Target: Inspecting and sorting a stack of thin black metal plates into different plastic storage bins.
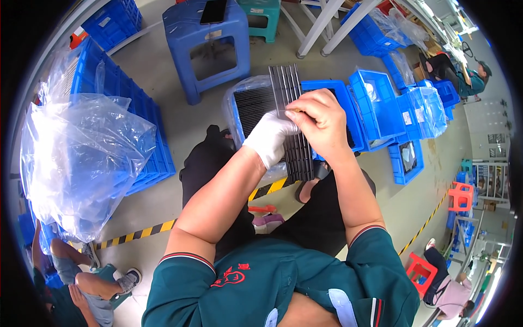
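A bundle of long, dark, slotted strips [298, 158] stands out in front of me, lying side by side and slightly tilted. My left hand [268, 139], in a white glove, is closed round the middle of it. My bare right hand [325, 121] is over the bundle's right side, with thumb and forefinger pinched together beside the gloved fingers. What that pinch holds, if anything, is too small to make out. Below the hands, many similar dark strips [251, 109] fill a plastic-lined container. Right beside it stands a blue bin [355, 122], partly hidden by my right hand.
A blue stool [207, 35] with a dark phone [213, 11] on it stands ahead. Stacked blue crates [143, 117] draped in clear plastic [81, 163] rise at left. More blue bins [376, 103] stand at right. People sit at lower left, lower right and far right.
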Tool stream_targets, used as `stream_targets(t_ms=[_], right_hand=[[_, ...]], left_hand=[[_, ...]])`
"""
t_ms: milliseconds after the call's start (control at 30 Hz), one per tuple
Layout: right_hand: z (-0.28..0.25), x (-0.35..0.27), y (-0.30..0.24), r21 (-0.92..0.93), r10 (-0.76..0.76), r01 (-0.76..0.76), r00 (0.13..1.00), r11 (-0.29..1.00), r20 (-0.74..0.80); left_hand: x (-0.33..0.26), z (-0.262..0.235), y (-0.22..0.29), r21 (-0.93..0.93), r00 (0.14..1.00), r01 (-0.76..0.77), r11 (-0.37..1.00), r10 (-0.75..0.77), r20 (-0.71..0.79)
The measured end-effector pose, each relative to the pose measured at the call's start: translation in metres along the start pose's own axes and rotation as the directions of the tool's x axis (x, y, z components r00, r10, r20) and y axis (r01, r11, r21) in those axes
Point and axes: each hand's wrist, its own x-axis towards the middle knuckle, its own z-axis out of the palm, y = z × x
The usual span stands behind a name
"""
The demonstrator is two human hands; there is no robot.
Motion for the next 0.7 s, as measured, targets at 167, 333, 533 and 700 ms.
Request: stream_targets(t_ms=[167,333,533,700], right_hand=[[-0.003,0.0,0.002,-0.135,-0.089,0.101,0.992,0.986,0.094],[-0.002,-0.005,0.0,0.127,0.107,-0.098,0.993,0.987,-0.059],[-0.02,-0.005,0.003,0.097,0.215,-0.209,0.975,0.973,-0.061],[-0.023,-0.011,0.006,0.067,0.217,-0.221,0.974,0.973,0.068]], left_hand=[[0.001,0.001,-0.004,0.025,0.999,-0.042,0.999,0.042,0.03],[0.003,-0.001,0.001,-0.045,0.999,0.016,0.999,-0.018,-0.05],[0.005,0.001,0.023,-0.399,0.99,0.041,0.916,-0.09,-0.106],[0.01,-0.004,0.03,-0.432,0.993,-0.006,0.902,-0.044,-0.108]])
